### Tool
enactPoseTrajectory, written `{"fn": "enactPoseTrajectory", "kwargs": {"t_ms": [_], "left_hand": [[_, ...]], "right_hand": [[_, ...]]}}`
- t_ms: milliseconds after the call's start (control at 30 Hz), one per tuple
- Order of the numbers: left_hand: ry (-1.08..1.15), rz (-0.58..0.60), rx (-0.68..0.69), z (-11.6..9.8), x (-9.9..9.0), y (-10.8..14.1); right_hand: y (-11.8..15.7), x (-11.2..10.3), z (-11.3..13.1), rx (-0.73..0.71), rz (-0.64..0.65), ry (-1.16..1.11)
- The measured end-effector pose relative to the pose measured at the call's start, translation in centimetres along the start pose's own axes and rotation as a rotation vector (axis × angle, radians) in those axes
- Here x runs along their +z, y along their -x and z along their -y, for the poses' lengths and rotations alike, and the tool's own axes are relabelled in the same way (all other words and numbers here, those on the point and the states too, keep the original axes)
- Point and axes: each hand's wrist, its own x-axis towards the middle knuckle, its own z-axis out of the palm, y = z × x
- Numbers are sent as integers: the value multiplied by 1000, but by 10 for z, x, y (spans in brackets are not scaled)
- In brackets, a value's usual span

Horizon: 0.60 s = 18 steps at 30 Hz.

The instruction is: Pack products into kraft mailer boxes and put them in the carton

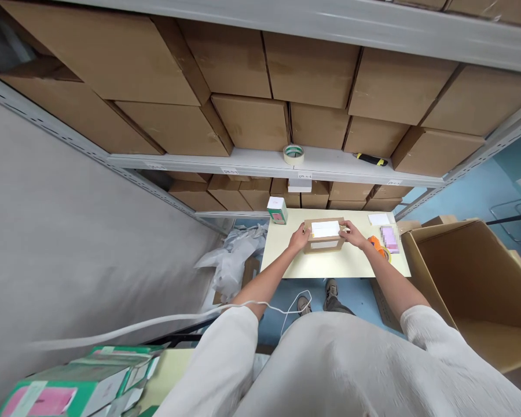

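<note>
A small brown cardboard box (pixel 323 251) stands on the pale yellow table (pixel 325 270), with a white surface (pixel 325 228) inside its open-looking top and a white label on its near side. My left hand (pixel 299 238) grips the left end of this box, fingers at the top edge. At the opposite end, my right hand (pixel 352 234) holds the right top edge. Whether the fingers pinch flaps or just the walls is too small to tell. A green and white carton (pixel 278 211) sits at the table's back left corner.
An orange tape dispenser (pixel 375 245), a purple pack (pixel 389 238) and a white sheet (pixel 378 219) lie on the right. On the shelf (pixel 260 160) are a tape roll (pixel 294 154) and a yellow-black cutter (pixel 371 159). A large carton (pixel 449 289) stands right; a white cable (pixel 169 318) crosses left.
</note>
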Motion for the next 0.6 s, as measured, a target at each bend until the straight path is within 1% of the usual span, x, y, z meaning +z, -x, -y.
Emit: {"fn": "enactPoseTrajectory", "kwargs": {"t_ms": [133,267,333,400,500,600], "left_hand": [[31,37,53,8,5,2],[70,36,80,9,5,1],[96,34,89,7,6,-2],[123,23,97,6,8,-4],[123,29,63,10,13,-4],[96,76,6,19,19,-2]], "right_hand": [[10,-5,-6,9,18,-11],[8,-10,-8,39,40,12],[3,-10,-9,14,30,36],[-3,-8,-13,-46,-20,82],[-10,-1,-25,-81,-79,162],[-12,6,-38,-86,-69,183]]}}
